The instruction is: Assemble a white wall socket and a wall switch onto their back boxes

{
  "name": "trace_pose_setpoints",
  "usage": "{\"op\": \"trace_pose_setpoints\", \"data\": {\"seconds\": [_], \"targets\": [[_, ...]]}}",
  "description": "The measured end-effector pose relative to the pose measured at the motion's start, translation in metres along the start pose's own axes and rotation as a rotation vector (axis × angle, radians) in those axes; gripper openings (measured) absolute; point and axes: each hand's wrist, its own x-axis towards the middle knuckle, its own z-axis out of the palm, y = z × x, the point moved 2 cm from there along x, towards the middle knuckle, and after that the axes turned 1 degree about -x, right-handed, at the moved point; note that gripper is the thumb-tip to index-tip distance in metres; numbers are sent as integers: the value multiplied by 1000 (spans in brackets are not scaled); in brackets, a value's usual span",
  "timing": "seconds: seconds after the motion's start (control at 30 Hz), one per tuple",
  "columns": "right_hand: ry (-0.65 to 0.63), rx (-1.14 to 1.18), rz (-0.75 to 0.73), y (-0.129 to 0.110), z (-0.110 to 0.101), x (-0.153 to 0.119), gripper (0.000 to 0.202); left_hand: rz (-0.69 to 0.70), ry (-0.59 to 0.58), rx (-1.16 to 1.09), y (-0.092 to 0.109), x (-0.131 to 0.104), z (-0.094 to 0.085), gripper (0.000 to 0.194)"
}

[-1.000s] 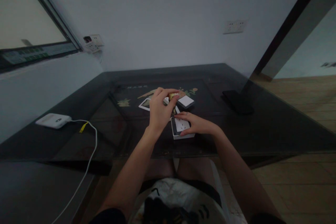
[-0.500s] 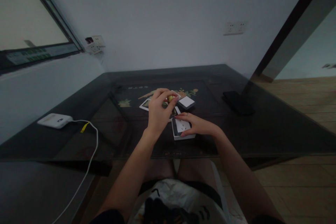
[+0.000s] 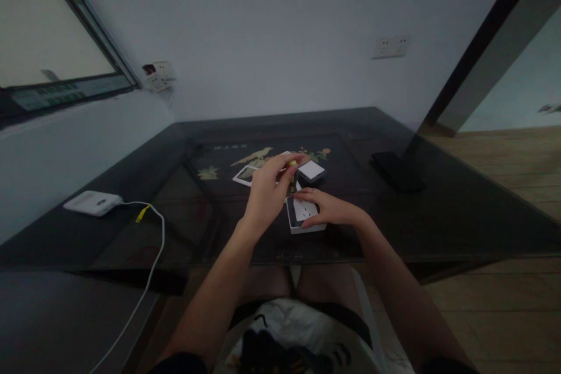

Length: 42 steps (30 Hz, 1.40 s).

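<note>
Presently, the white socket panel (image 3: 304, 209) is lying face-up at lower centre; my right hand (image 3: 328, 208) is steadying it, my left hand (image 3: 268, 183) is gripping an apparent screwdriver (image 3: 292, 188). Work is seemingly standing midway: the white frame (image 3: 241, 181), left of centre, is lying unfitted.

- White rectangular socket panel (image 3: 309, 211): smooth, plastic-looking
- Dark bird-painted tabletop (image 3: 460, 222): smooth, faintly glossy, glass-like
- White black-printed garment (image 3: 284, 315): matt, softly creased cloth
</note>
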Motion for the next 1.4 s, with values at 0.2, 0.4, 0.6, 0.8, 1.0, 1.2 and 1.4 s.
{"op": "trace_pose_setpoints", "data": {"seconds": [0.2, 0.4, 0.6, 0.8, 1.0, 1.2, 1.4], "targets": [[7, -11, 11, 0, 0, -1, 78, 19, -83, -35, 4, 4, -2, 23], [1, -17, 6, -2, -1, 0, 78, -23, -53, -115, -3, 1, -1, 22], [6, -9, -2, 0, 0, 0, 78, -19, 128, -5, -6, -1, -4, 10], [-2, -2, 15, 0, 0, -1, 78, -41, 21, -84, -7, -2, -2, 23], [-1, 0, 0, 2, 1, -1, 78, -38, -35, -83, -6, -1, -4, 22], [2, -19, 0, 3, 1, -1, 79, -11, -85, -113, -5, 1, -4, 21], [-15, 1, 19, 1, 1, -2, 80, -75, 67, -164, -25, 1, -9, 20]]}}
